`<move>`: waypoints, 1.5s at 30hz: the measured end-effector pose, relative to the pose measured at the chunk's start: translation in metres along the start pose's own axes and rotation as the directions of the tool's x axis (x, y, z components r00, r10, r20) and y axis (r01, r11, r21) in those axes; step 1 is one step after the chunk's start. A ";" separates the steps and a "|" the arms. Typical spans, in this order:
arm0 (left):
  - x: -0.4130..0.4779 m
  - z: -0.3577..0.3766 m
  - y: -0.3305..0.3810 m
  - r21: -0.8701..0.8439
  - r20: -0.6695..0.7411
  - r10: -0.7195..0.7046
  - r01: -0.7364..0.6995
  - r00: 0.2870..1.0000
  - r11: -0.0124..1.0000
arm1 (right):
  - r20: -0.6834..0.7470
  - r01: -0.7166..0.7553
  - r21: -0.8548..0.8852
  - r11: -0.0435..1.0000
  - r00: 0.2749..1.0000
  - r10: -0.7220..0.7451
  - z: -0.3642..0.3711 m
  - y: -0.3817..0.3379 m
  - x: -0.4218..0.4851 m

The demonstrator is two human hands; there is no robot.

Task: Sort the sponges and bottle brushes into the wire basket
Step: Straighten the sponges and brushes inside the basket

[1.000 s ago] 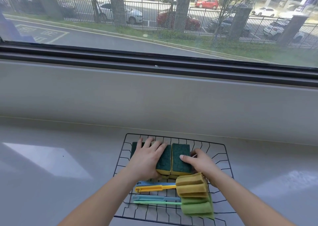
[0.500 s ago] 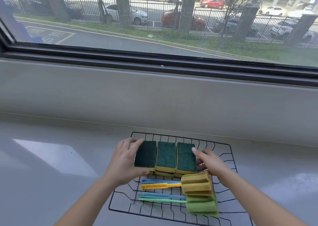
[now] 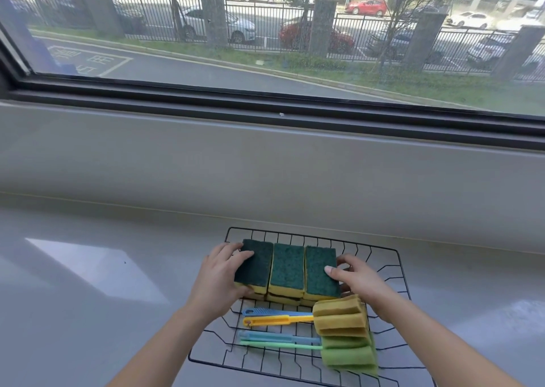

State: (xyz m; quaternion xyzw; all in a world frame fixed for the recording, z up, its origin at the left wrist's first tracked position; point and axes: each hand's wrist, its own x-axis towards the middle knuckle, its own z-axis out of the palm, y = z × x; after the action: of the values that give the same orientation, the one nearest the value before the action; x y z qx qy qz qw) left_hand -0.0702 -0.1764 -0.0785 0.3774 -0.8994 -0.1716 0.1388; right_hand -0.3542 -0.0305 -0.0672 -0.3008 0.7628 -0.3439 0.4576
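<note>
A black wire basket (image 3: 395,271) lies on the grey counter. In its far half, three green-topped yellow sponges (image 3: 287,265) sit side by side on a lower layer of sponges. My left hand (image 3: 219,277) presses the left end of the row, my right hand (image 3: 358,282) the right end, thumb on top of the right sponge. In the near half lie bottle brushes: a yellow-handled one (image 3: 277,321) with a tan foam head (image 3: 340,316), and a green-handled one (image 3: 280,344) with a green foam head (image 3: 349,354). Blue handles lie beside them.
A grey counter (image 3: 88,283) runs left and right of the basket. Behind it rises a low grey wall (image 3: 265,165) under a wide window with a dark frame (image 3: 295,112).
My left hand slid off the top of the sponges to their left end, uncovering three in a row. My right hand has stayed at the right end.
</note>
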 end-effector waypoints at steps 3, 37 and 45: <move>-0.004 0.002 -0.003 -0.005 -0.023 -0.001 0.001 1.000 1.000 | -0.001 -0.001 0.002 1.000 1.000 0.001 0.001 -0.001 0.001; -0.023 -0.010 0.009 -0.104 -0.192 -0.019 -0.001 0.981 0.995 | -0.087 -0.051 0.030 0.998 0.995 0.053 -0.009 0.002 -0.011; -0.062 0.001 0.046 -0.225 -0.082 0.018 -0.036 0.996 0.974 | -0.282 0.194 0.057 0.979 0.944 -0.170 -0.021 0.011 -0.081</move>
State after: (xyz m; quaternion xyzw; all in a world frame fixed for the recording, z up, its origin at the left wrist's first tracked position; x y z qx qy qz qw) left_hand -0.0580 -0.1012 -0.0675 0.3536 -0.8727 -0.2560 0.2188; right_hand -0.3418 0.0439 -0.0288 -0.2995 0.7729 -0.4551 0.3255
